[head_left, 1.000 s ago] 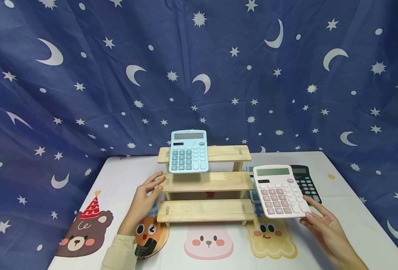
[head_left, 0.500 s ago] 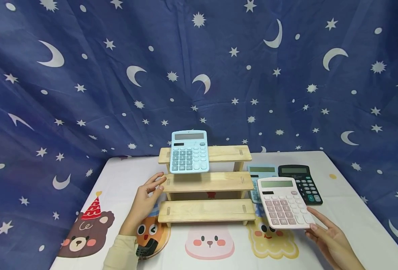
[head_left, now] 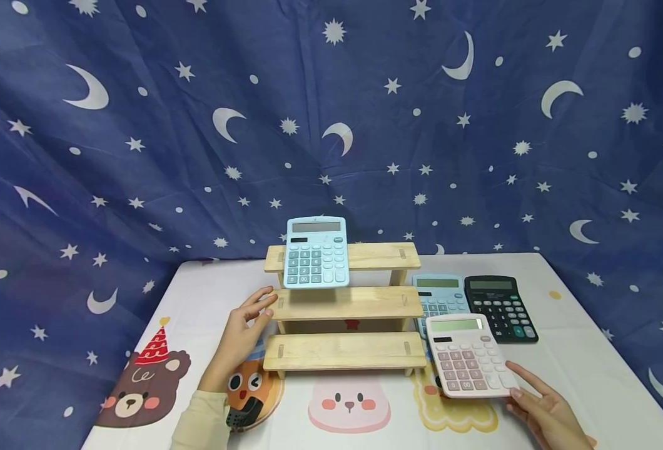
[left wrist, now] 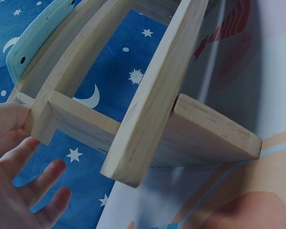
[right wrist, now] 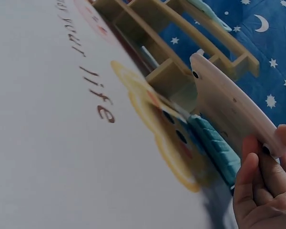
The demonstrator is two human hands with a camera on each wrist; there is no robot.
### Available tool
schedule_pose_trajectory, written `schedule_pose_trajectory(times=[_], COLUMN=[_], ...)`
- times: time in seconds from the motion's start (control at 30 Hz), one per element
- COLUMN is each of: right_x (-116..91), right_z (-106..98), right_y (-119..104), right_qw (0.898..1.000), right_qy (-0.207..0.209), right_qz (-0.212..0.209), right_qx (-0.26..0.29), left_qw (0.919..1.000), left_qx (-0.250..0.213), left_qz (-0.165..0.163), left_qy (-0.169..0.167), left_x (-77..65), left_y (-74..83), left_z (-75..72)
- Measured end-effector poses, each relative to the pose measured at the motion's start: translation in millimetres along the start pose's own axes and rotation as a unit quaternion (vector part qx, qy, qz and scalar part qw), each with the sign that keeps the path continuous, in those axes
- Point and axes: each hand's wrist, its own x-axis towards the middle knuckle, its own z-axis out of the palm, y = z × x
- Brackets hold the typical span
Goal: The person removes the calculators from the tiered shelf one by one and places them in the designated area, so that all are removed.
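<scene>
My right hand (head_left: 548,409) pinches the lower right corner of a pale pink calculator (head_left: 478,362), which is held raised over the table. In the right wrist view, fingers lie against the underside of the calculator (right wrist: 233,100) and the thumb is on its other face. At the left end of the middle step of a three-step wooden stand (head_left: 343,350), my left hand (head_left: 240,334) grips the plank's end between thumb and finger; its other fingers are loose in the left wrist view. A light blue calculator (head_left: 316,256) leans on the stand's top step.
Right of the stand lie a second blue calculator (head_left: 437,284) and a black calculator (head_left: 500,306), side by side. The pink one overlaps both in the head view. A blue curtain (head_left: 331,156) with moons and stars hangs behind the white, cartoon-printed tablecloth (head_left: 286,431).
My right hand has brought the pink calculator down and toward me, uncovering more of the blue and black calculators. The left hand stays at the stand.
</scene>
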Motion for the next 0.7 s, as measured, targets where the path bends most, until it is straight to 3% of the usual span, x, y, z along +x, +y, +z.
schedule_pose_trajectory(times=[0.1,0.3,0.7], right_x=[-0.8,-0.4,1.8], right_z=[2.2,7.0,7.9], right_y=[1.7,7.8,8.4], right_qw=[1.0,1.0,0.998], right_qy=[0.008,0.006,0.033], right_qz=[0.012,-0.015,0.042], right_qx=[-0.008,-0.001,-0.044], left_qw=[1.0,1.0,1.0], left_qx=[0.0,0.006,0.002], left_qz=[-0.001,-0.004,-0.005], left_qy=[0.0,0.0,0.001], left_x=[0.4,0.8,0.9], left_y=[0.4,0.5,1.9], left_z=[0.2,0.1,0.1])
